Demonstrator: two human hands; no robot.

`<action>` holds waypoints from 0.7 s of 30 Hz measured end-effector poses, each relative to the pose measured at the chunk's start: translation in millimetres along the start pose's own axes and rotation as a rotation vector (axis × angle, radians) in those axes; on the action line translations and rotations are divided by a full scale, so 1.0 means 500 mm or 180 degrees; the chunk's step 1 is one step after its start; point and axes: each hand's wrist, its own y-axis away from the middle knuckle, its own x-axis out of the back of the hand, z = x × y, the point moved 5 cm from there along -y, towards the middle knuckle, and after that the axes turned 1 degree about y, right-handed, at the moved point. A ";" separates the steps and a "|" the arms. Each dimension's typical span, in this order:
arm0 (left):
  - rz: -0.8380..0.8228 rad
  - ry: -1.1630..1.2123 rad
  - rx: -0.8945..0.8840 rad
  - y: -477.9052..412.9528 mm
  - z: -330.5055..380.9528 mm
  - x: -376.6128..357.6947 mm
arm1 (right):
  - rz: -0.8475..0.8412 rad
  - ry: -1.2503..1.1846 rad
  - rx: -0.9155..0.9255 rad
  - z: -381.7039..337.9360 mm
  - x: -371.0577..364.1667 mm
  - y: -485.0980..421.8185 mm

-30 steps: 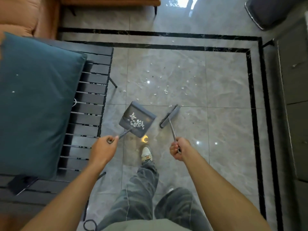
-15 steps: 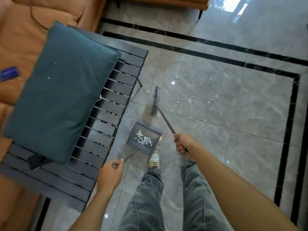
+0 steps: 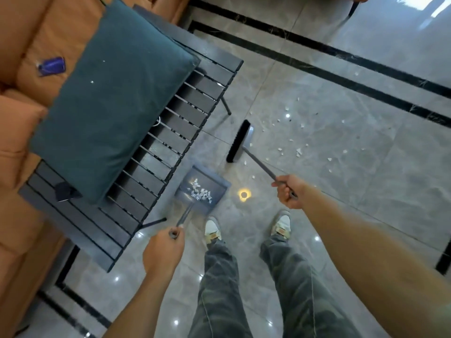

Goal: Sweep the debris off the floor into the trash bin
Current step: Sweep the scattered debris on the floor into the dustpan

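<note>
The left hand [image 3: 163,252] gripped the dustpan [image 3: 203,189] handle, white scraps inside. The right hand [image 3: 289,191] clenched the broom [image 3: 239,145], debris [image 3: 299,152] lying at its three o'clock.

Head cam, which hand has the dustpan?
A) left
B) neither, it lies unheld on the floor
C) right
A: the left hand grips the handle of the dustpan, while the right hand grips the broom.
</note>
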 end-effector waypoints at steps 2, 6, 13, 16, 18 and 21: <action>0.0070 -0.0018 0.0042 0.002 0.017 0.010 | 0.0109 -0.0070 -0.0023 0.026 0.057 0.042; 0.0064 0.0081 0.0045 0.009 0.042 0.024 | 0.0276 -0.0144 -0.0036 0.102 0.153 0.123; 0.0079 0.0392 0.0109 -0.023 0.019 0.040 | 0.0229 0.0256 0.0149 0.186 0.192 0.210; 0.0049 0.0340 0.0105 -0.031 -0.004 0.040 | 0.0070 0.0326 0.0189 0.166 0.149 0.162; 0.0014 0.0243 0.0085 -0.027 -0.021 0.038 | 0.0044 0.0344 0.0156 0.148 0.114 0.117; -0.0011 0.0310 -0.0011 -0.016 -0.030 0.046 | 0.0107 0.0236 0.0037 0.131 0.112 0.073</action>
